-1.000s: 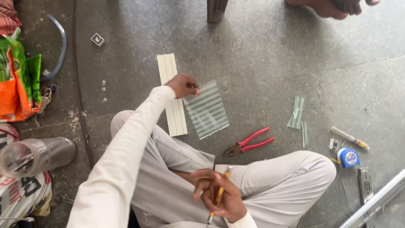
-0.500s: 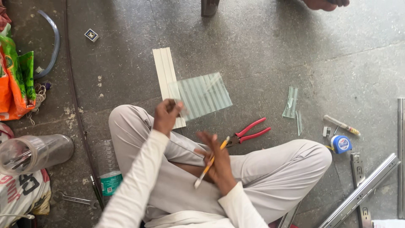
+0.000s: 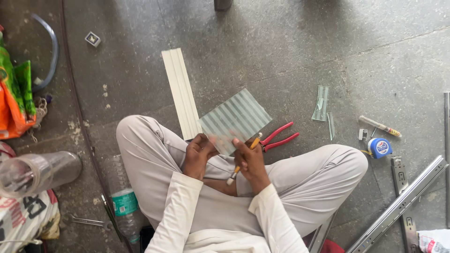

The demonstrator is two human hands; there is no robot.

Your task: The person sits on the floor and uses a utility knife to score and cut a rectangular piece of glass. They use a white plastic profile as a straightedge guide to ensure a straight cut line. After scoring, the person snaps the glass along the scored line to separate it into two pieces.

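I sit cross-legged on a grey stone floor. A ribbed, clear glass pane (image 3: 236, 119) is raised off the floor in front of my knees, and both hands grip its near edge. My left hand (image 3: 198, 153) pinches the pane's lower left corner. My right hand (image 3: 251, 160) holds the pane's lower right edge and also has a slim yellow-handled glass cutter (image 3: 243, 158) tucked between its fingers, tip pointing down. A long cream ribbed strip (image 3: 181, 93) lies on the floor just left of the pane.
Red-handled pliers (image 3: 279, 137) lie right of the pane. Glass offcuts (image 3: 321, 103), a marker (image 3: 379, 126), a blue tape measure (image 3: 379, 147) and metal drawer slides (image 3: 401, 202) sit to the right. A plastic bottle (image 3: 123, 207), a clear jar (image 3: 37, 171) and bags (image 3: 16, 96) are on the left.
My left hand came back from the strip on the floor to the pane. The pane has been lifted toward me, and my right hand with the cutter rose to grip its edge.
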